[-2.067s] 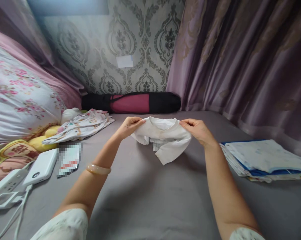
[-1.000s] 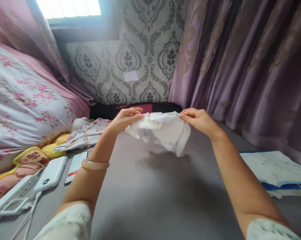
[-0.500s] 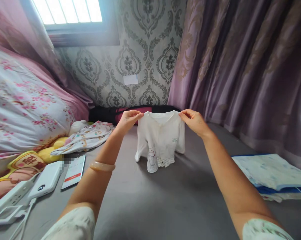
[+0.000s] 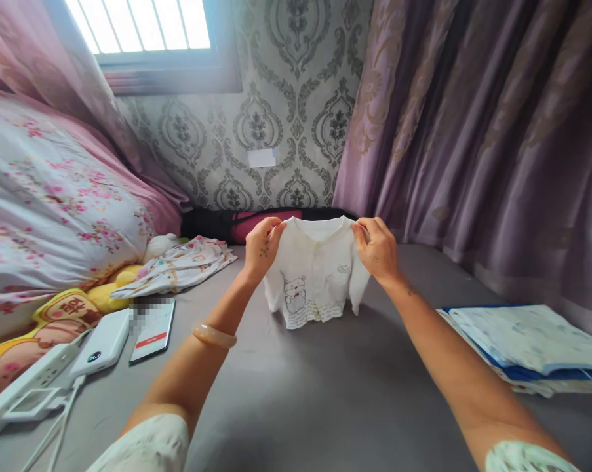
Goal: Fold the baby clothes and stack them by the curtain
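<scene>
A small white baby shirt (image 4: 315, 272) with a little bear print hangs upright in front of me, its hem just touching the grey bed sheet (image 4: 325, 393). My left hand (image 4: 262, 246) pinches its left shoulder and my right hand (image 4: 377, 248) pinches its right shoulder. Both hands are closed on the cloth, and the short sleeves droop at either side. A pale bangle sits on my left wrist.
A patterned baby garment (image 4: 177, 265) lies at the left, near a floral quilt (image 4: 54, 203) and a yellow cushion. A phone (image 4: 153, 322), power bank (image 4: 101, 344) and power strip lie front left. Folded cloths (image 4: 526, 341) are stacked at the right. A black and pink roll (image 4: 256, 223) lies against the wall.
The crumpled shirt was lifted, shaken out and now hangs flat and open from both shoulders. My hands have turned slightly inward and the view has tilted upward.
</scene>
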`<action>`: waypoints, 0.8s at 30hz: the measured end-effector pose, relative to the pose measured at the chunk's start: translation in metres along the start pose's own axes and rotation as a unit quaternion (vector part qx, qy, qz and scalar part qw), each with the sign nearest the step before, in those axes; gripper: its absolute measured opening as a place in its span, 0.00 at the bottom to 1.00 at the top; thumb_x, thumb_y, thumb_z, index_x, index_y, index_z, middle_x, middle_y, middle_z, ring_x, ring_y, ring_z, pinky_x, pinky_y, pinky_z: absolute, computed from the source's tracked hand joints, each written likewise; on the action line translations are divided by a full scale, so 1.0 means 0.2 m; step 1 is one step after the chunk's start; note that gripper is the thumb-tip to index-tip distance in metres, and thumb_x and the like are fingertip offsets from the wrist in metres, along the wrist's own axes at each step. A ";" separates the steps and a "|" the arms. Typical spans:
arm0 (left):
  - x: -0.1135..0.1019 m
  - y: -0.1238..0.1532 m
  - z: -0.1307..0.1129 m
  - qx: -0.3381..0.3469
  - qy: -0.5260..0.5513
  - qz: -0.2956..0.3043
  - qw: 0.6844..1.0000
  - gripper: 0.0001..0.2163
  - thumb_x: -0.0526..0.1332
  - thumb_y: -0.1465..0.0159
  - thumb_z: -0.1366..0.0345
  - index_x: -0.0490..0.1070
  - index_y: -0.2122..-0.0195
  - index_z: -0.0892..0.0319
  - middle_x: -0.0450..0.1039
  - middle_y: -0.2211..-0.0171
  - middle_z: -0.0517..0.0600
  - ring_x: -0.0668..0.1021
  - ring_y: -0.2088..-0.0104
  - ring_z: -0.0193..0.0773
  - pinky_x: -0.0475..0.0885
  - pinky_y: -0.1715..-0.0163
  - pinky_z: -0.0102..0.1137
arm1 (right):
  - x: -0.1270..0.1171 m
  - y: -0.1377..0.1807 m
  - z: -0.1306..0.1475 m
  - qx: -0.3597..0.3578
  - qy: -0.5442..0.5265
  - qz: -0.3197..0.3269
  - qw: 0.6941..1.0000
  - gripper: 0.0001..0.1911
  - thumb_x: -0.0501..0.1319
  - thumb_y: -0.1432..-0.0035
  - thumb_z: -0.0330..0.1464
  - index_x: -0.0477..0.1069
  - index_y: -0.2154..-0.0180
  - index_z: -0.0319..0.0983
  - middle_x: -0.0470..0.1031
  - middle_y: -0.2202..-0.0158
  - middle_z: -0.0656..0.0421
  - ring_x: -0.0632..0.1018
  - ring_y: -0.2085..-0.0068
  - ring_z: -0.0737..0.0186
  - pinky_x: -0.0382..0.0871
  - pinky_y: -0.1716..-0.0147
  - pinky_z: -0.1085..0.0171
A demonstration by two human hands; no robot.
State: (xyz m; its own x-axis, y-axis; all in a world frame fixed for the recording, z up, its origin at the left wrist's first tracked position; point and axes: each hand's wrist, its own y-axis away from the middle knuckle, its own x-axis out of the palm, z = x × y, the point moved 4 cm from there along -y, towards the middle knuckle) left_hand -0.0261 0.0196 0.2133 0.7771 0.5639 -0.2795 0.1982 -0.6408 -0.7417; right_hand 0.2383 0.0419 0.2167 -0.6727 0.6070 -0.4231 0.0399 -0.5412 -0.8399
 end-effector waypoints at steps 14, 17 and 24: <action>-0.47 -0.02 -0.45 0.151 -0.098 0.098 0.979 0.11 0.61 0.36 0.59 0.78 0.63 0.60 0.72 0.71 0.48 0.69 0.71 0.31 0.63 0.71 0.27 | -0.44 -0.06 0.33 -0.053 -0.014 0.125 0.991 0.16 0.55 0.36 0.46 0.76 0.61 0.45 0.78 0.61 0.56 0.76 0.62 0.54 0.67 0.62 0.58; -0.35 -0.03 -0.21 0.071 -0.071 0.187 0.977 0.14 0.60 0.37 0.55 0.78 0.65 0.62 0.74 0.72 0.48 0.70 0.72 0.32 0.63 0.73 0.26 | -0.28 -0.03 0.22 0.013 -0.019 0.231 0.973 0.16 0.56 0.37 0.46 0.77 0.62 0.44 0.79 0.67 0.59 0.75 0.68 0.59 0.65 0.69 0.62; 0.13 0.32 0.53 -0.040 -0.197 0.340 0.919 0.13 0.56 0.35 0.55 0.76 0.62 0.57 0.77 0.67 0.49 0.76 0.67 0.37 0.65 0.69 0.27 | 0.29 0.39 -0.16 0.084 0.089 0.410 0.904 0.15 0.52 0.35 0.40 0.75 0.58 0.42 0.78 0.58 0.57 0.76 0.58 0.57 0.63 0.66 0.65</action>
State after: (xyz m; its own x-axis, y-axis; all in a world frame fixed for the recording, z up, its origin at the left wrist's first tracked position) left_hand -0.0563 0.0486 0.0947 0.4639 0.1550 -0.8722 -0.1972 -0.9418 -0.2723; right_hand 0.2264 0.0534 0.1151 -0.3387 0.0383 -0.9401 0.3474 -0.9235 -0.1627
